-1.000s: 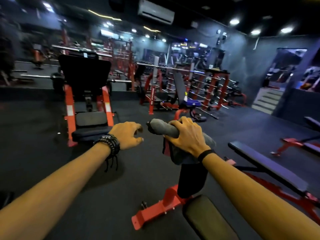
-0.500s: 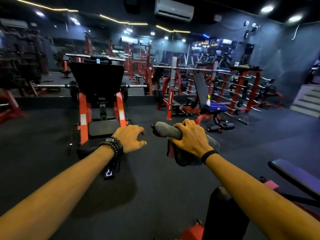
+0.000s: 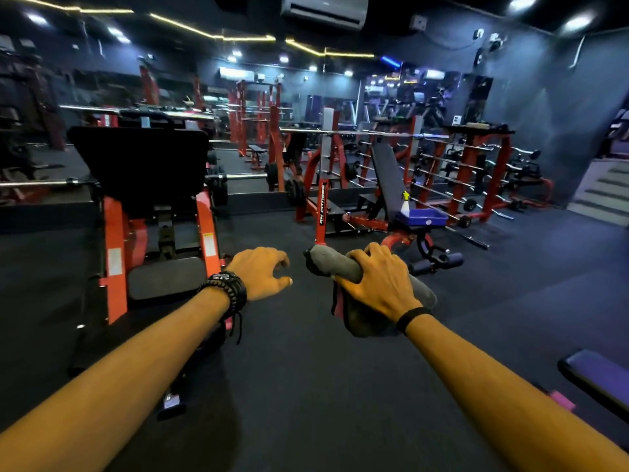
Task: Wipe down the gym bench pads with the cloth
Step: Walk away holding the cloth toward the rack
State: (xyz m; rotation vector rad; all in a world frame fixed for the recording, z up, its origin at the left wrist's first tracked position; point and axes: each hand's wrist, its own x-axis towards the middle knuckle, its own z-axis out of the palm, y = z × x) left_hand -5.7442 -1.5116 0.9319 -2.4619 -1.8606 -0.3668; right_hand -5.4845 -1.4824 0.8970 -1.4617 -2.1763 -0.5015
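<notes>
Cloth point(image 3: 335, 264): grey, bunched, gripped mid-roll by right hand point(image 3: 377, 284) above the floor; likely soft, light, best held bunched; left hand point(image 3: 260, 272) loosely curled, holding nothing.

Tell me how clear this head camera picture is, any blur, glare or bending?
Head view: dim room; ceiling lights blow out into glare; the left edge smears with blur; wide-angle bending curves the walls and racks; the right hand gripping the grey cloth and the left hand stay fairly sharp.
</notes>
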